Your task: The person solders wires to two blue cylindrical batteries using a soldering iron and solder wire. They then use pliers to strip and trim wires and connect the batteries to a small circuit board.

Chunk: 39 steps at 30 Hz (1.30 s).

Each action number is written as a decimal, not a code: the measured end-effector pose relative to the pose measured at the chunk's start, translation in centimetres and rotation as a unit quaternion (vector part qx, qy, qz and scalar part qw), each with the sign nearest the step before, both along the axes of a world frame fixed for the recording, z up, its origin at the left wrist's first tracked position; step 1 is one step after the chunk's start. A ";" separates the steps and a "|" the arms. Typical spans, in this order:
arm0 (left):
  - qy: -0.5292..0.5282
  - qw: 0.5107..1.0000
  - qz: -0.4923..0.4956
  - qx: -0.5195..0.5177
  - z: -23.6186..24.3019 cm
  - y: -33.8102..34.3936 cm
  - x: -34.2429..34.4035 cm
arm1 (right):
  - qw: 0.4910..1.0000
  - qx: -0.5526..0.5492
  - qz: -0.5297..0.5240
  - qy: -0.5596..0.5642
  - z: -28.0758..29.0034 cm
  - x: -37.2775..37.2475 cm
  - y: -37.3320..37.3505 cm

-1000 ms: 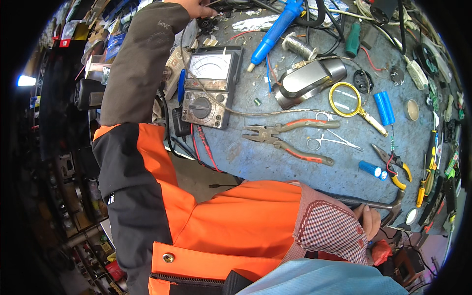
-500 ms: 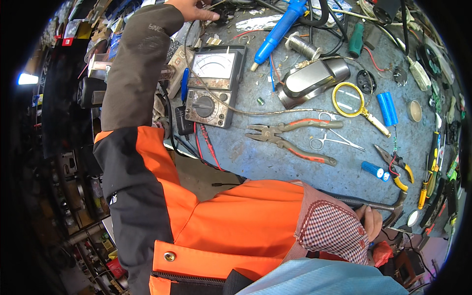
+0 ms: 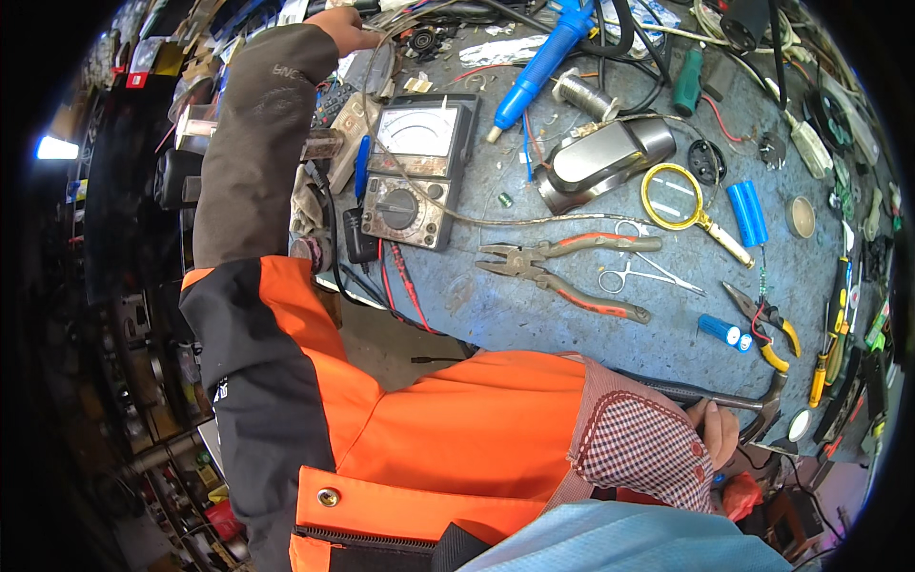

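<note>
My left arm reaches to the far left, where my left hand (image 3: 345,30) is over clutter beside a thin grey cable. Its fingers are partly hidden, so their grip is unclear. A black round part (image 3: 422,40) lies right of it, and nearer stands an analog multimeter (image 3: 396,205). At the near right edge, my right hand (image 3: 720,434) is closed, fingers curled, against the hammer (image 3: 734,398); whether anything is inside is hidden. Beyond it lie two blue battery cells (image 3: 724,331) and yellow-handled needle-nose pliers (image 3: 762,324).
Combination pliers (image 3: 562,267), a clamp with ring handles (image 3: 653,272), a magnifying glass (image 3: 675,198) and a metallic housing (image 3: 610,162) lie mid-table. Behind are a solder spool (image 3: 584,95), a blue pen-shaped tool (image 3: 541,71) and tangled cables. Screwdrivers (image 3: 839,324) line the right side.
My left hand has moved left and slightly nearer, uncovering the black round part. My right hand stays by the hammer. The whole view has shifted slightly.
</note>
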State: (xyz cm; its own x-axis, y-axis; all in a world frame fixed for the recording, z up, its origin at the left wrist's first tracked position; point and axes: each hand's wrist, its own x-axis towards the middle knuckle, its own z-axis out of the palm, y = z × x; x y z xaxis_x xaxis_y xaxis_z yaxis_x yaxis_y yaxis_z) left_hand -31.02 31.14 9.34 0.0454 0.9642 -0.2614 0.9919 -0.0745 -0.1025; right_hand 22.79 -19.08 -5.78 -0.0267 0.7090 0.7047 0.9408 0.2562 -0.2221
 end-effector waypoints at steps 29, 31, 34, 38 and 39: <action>0.004 0.997 -0.047 0.057 3.2 -1.7 0.9 | 1.000 0.005 0.018 0.002 -0.3 0.5 0.0; -0.005 0.994 -0.071 0.082 3.8 -0.9 1.6 | 1.000 0.014 0.021 0.003 -0.2 0.6 0.2; -0.027 0.992 -0.082 0.092 4.6 -0.6 2.3 | 0.999 0.001 0.035 0.016 -0.5 0.9 0.0; -0.036 0.983 -0.139 0.111 4.3 0.6 3.9 | 0.999 -0.002 0.045 0.011 -0.5 1.2 0.0; -0.040 0.984 -0.141 0.100 3.6 2.3 3.8 | 0.999 0.001 0.043 0.011 -0.5 1.1 0.0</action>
